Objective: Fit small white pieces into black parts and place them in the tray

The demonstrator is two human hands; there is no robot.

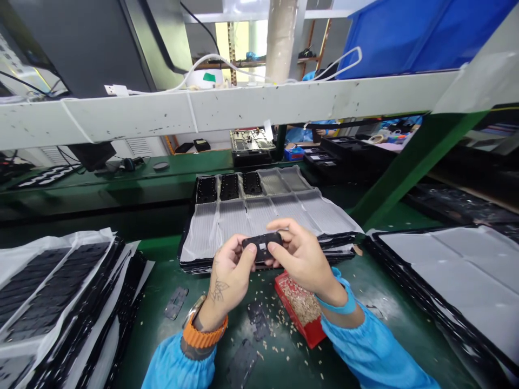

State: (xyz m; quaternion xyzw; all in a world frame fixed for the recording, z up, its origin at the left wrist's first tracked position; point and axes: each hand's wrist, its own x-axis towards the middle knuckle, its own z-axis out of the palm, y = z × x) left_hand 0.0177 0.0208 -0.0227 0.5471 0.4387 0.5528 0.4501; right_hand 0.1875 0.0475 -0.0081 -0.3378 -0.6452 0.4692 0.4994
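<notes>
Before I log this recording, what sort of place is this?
Probably a small-parts assembly workshop: the green workbench carries stacked trays, some holding flat black parts, and a red box of small tan pieces.

Black part (261,240) in both hands (230,274)

Diffuse light, cool in cast, falls on the work area; the left hand (231,273) and right hand (304,259) appear evenly lit and fairly sharp, with soft shading only. The black part (252,253) between them yields little surface detail. A pale yellow background panel (222,43) forms the brightest zone, nearly washed out. Below the rear green ledge (162,181), deep shadow hides detail. Small white glints mark the glossy black rims of the right-hand tray (399,270). Wide-angle distortion stretches the margins, where the blue bin (405,40) looks soft; distant objects blur.
</notes>
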